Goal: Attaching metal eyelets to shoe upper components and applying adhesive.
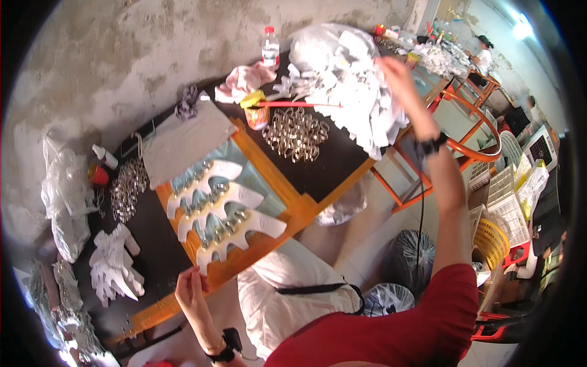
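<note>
Three white scalloped cards (257,226) lie in a row on a wood-framed board (299,211), with shiny metal pieces along their cut-outs. My left hand (192,292) hovers by the board's near edge, below the closest card. Its fingers are loosely bent and apart, with nothing visible in them. Far to the right, my right hand (397,79) reaches to the edge of a large heap of white cut cards (358,92). Its fingers are stretched out, slightly blurred, and I see nothing held. A pile of metal rings (296,134) lies left of the heap.
Beside the rings stands a small tub (257,115) with a yellow top and a red stick across it. A bottle (270,48) and pink cloth (244,82) are behind. More metal pieces (129,189) and white cards (116,263) lie left. An orange chair (483,122) stands right.
</note>
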`<act>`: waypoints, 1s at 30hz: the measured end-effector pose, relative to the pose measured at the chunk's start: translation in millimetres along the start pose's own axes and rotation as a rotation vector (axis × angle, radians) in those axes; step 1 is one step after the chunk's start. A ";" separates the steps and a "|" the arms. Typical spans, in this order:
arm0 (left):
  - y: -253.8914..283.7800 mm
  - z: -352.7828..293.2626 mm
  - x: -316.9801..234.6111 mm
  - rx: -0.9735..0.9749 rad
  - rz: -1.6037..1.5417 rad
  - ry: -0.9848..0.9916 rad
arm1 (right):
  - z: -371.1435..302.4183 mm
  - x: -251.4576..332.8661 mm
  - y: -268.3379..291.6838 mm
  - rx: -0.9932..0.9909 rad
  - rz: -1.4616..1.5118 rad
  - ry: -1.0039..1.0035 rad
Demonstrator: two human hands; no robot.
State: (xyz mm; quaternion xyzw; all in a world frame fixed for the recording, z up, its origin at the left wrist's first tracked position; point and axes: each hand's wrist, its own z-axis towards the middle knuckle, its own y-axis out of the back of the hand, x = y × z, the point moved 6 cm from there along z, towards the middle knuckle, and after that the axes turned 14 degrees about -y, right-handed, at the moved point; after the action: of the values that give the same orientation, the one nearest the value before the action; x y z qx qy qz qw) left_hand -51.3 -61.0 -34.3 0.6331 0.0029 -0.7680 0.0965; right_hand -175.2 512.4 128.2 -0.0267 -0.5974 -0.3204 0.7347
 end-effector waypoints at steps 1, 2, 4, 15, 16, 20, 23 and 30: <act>-5.5 3.2 -4.1 0.038 -0.031 -0.025 | 34.5 -14.9 24.5 -0.065 -0.160 0.063; -2.0 -1.8 -8.4 0.026 -0.032 -0.031 | 41.3 1.0 9.8 -0.151 -0.517 -0.227; -9.5 -2.0 -14.2 0.043 0.062 0.013 | 46.3 2.6 22.2 -0.416 -0.842 0.415; 3.0 20.5 -21.5 0.082 0.874 -0.458 | -219.4 7.0 -198.8 0.484 -0.326 0.222; -1.1 19.7 -22.8 0.101 0.982 -0.502 | -226.3 9.6 -210.1 0.487 -0.307 0.225; -5.1 35.3 -12.7 0.144 0.925 -0.522 | -225.1 21.6 -234.1 0.471 -0.262 0.280; 4.0 80.7 -7.5 0.267 0.730 -0.396 | -205.9 31.3 -244.0 0.519 -0.218 0.271; -1.7 187.2 34.5 0.344 0.881 -0.146 | -205.1 59.2 -263.4 0.743 -0.087 0.170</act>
State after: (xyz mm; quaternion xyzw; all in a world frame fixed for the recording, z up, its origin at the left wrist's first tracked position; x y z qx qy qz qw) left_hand -239.6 -88.0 -31.0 0.5253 -0.3998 -0.6857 0.3068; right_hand -126.3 191.0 32.3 0.2936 -0.6103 -0.1140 0.7268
